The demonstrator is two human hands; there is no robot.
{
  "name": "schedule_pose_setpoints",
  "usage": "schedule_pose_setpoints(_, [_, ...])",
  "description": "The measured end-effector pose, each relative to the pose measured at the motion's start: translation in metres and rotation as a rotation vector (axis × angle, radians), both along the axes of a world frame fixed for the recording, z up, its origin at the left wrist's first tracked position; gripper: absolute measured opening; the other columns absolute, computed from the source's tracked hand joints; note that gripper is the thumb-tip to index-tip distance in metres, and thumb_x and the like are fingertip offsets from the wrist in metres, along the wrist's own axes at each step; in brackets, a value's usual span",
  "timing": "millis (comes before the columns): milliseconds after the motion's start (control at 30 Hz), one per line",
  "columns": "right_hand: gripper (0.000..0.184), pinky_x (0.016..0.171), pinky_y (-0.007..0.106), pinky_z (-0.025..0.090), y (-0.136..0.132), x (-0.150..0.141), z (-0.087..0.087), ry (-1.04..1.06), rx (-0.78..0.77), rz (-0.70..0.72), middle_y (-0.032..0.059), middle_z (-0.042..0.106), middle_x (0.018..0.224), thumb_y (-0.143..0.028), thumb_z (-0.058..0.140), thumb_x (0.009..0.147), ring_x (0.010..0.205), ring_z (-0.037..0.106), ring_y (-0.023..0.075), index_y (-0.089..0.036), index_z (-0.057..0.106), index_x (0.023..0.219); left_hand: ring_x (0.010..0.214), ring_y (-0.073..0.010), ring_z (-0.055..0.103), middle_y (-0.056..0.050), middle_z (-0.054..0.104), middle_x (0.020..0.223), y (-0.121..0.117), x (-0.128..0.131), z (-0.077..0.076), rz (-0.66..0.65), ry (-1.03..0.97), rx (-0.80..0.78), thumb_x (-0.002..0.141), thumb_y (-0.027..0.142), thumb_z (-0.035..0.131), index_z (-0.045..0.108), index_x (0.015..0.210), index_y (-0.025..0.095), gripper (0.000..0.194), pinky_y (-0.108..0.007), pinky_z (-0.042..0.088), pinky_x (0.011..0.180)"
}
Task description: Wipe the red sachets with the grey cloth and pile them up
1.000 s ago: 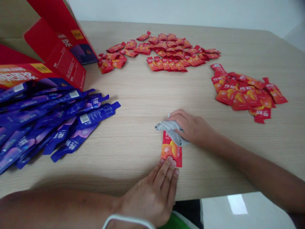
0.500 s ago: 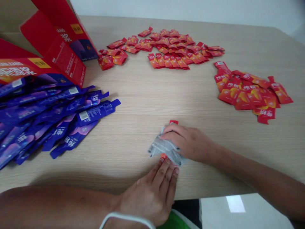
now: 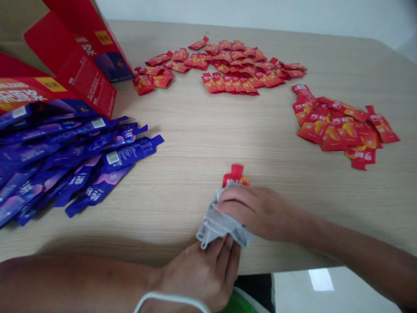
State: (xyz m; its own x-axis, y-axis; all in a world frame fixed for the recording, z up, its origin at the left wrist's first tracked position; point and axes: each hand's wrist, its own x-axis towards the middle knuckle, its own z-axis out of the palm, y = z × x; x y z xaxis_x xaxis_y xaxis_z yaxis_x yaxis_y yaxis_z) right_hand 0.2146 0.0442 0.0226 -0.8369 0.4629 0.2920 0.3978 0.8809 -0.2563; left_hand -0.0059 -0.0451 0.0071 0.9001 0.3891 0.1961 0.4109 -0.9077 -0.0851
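Note:
A red sachet (image 3: 233, 177) with a narrow neck lies flat on the table in front of me, its neck pointing away. A crumpled grey cloth (image 3: 216, 226) covers its lower part. My right hand (image 3: 252, 211) is closed on this cloth and presses it onto the sachet. Below it, my left hand (image 3: 208, 269) lies flat with its fingers stretched forward at the sachet's near end. The cloth hides those fingertips, so their exact contact with the sachet cannot be seen.
Blue pouches (image 3: 81, 161) are heaped at the left, before an open red box (image 3: 87, 78). Red sachets lie in a long group (image 3: 234, 65) at the back and a pile (image 3: 339, 124) at the right. The table's front edge (image 3: 293, 270) is close to me.
My right hand has drawn the cloth toward me along the sachet, baring its neck and upper part. The cloth now covers my left fingertips, which were visible before.

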Motion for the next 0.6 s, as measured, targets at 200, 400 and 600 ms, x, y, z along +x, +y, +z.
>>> schedule_pose_setpoints(200, [0.027, 0.075, 0.029, 0.059, 0.031, 0.001, -0.015, -0.094, -0.06, -0.164, 0.0101, 0.065, 0.121, -0.016, 0.057, 0.097, 0.1, 0.067, 0.0209, -0.02, 0.062, 0.123, 0.128, -0.0349, 0.06, -0.02, 0.067, 0.131, 0.003, -0.001, 0.004, -0.004, 0.001, 0.035, 0.099, 0.038, 0.057, 0.061, 0.133, 0.001, 0.05, -0.045, 0.047, 0.11])
schedule_pose_setpoints(400, [0.028, 0.079, 0.034, 0.059, 0.075, 0.027, -0.012, -0.002, -0.024, -0.517, 0.0119, 0.06, 0.125, -0.022, 0.056, 0.098, 0.111, 0.064, 0.0254, -0.019, 0.056, 0.126, 0.129, -0.0311, 0.06, -0.017, 0.068, 0.13, 0.013, -0.004, 0.007, -0.021, 0.008, 0.052, 0.1, 0.06, 0.049, 0.063, 0.13, 0.004, 0.066, -0.041, 0.044, 0.113])
schedule_pose_setpoints(600, [0.032, 0.09, 0.04, 0.057, 0.087, 0.052, -0.014, 0.402, 0.084, -0.662, 0.0145, 0.057, 0.126, -0.027, 0.054, 0.099, 0.118, 0.06, 0.0264, -0.019, 0.051, 0.13, 0.132, -0.0294, 0.058, -0.014, 0.067, 0.134, 0.04, -0.006, -0.011, -0.161, -0.042, 0.193, 0.097, 0.054, 0.058, 0.062, 0.134, 0.008, 0.058, -0.036, 0.05, 0.109])
